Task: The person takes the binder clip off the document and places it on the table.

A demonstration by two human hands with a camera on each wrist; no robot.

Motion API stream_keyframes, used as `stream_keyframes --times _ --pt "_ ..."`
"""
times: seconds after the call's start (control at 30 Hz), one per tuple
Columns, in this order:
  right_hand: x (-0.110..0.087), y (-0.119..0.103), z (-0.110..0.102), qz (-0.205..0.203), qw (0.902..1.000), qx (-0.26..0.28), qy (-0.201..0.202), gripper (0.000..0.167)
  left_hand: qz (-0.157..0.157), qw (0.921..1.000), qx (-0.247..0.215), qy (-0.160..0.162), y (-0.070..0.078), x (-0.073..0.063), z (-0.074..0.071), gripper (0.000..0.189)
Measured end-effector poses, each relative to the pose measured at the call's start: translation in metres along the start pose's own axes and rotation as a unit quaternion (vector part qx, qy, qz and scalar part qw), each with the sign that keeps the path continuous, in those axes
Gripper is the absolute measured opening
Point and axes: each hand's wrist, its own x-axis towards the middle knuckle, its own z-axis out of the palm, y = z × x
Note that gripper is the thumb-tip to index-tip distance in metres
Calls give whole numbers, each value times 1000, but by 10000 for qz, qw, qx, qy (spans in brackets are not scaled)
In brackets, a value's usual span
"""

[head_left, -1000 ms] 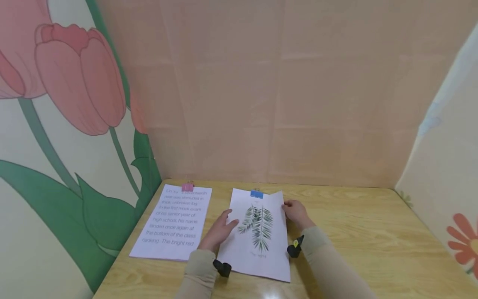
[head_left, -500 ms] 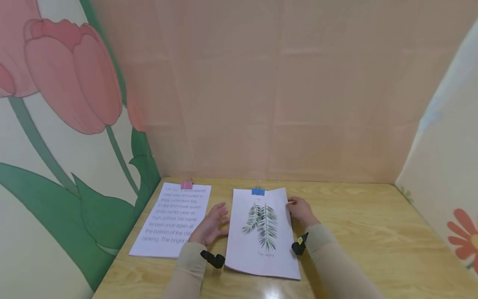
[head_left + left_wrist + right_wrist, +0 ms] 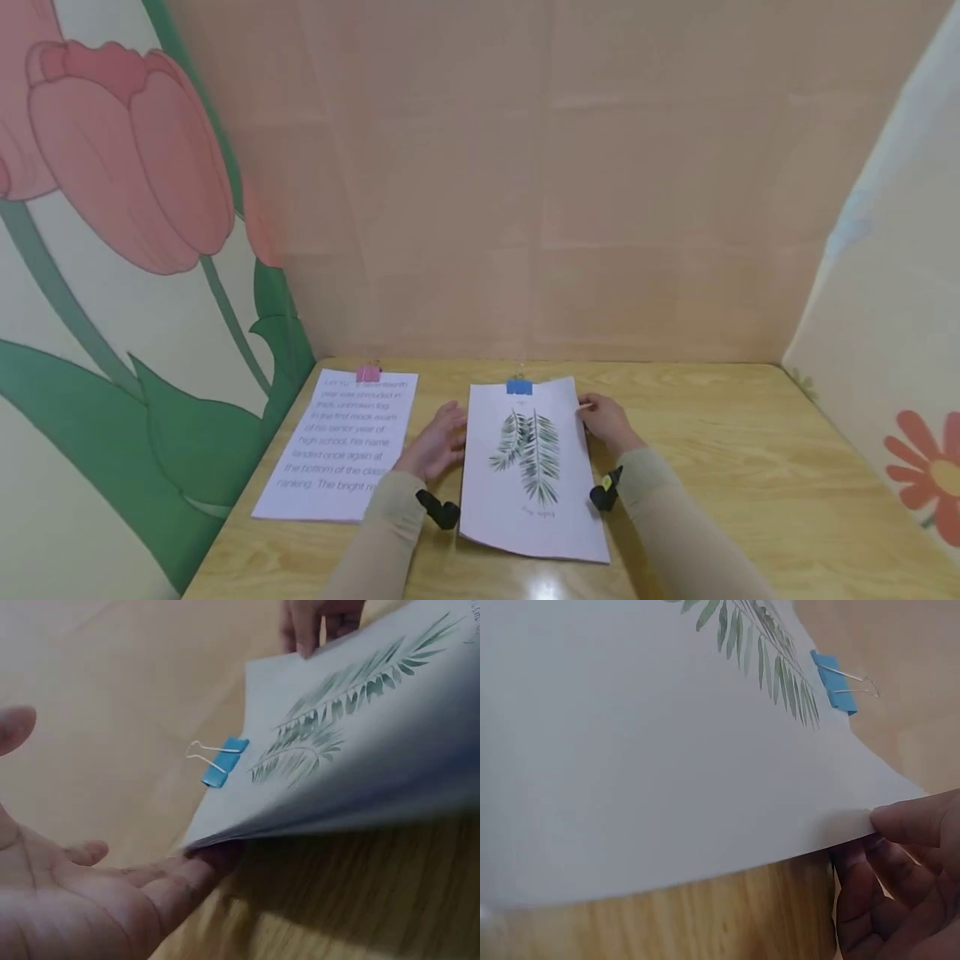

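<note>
A sheaf of white paper, its top sheet printed with green palm fronds, is held together at the top by a blue binder clip. My right hand pinches the right edge near the upper corner, thumb above and fingers beneath, as the right wrist view shows. My left hand is at the opposite edge. In the left wrist view its fingers reach under the paper's edge, while the thumb stands away from the sheet. The sheaf's near side is raised off the wooden table there.
To the left lies a second sheaf of paper with large printed text, under a pink binder clip. My left forearm overlaps its lower right corner. The wooden table ends at a beige-covered wall; painted walls flank it.
The palm-print sheaf has shifted slightly right with my right hand. My left hand has let its thumb off the sheet, drawn away left, then come back against the left edge.
</note>
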Motion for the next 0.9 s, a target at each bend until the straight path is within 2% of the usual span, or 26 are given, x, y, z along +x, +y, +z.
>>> stream_keyframes --times 0.1,0.17,0.23,0.37,0.47,0.63,0.73,0.87,0.9 --pt "11 6 10 265 9990 -298 202 35 13 10000 37 51 1 8 3 68" --pt "14 16 6 44 9997 -204 89 34 14 9999 108 80 2 13 4 69" --pt "14 19 3 32 9999 -134 43 34 -23 9996 248 140 4 18 6 71" --pt "12 18 1 178 9997 -164 73 33 -158 9971 681 286 5 30 8 73" --pt "9 17 1 248 9995 -198 85 33 -219 9907 1247 489 5 39 8 67" --pt "7 16 1 240 9992 -297 123 32 -85 9712 2242 804 2 52 7 46" --pt "6 17 0 126 9992 -349 149 32 188 9489 2984 1006 0 58 8 36" --pt "6 17 -1 72 9992 -368 153 32 374 9127 3827 1384 -1 63 12 28" --pt "6 16 -2 57 9991 -396 128 32 366 9089 3898 1439 0 64 13 25"
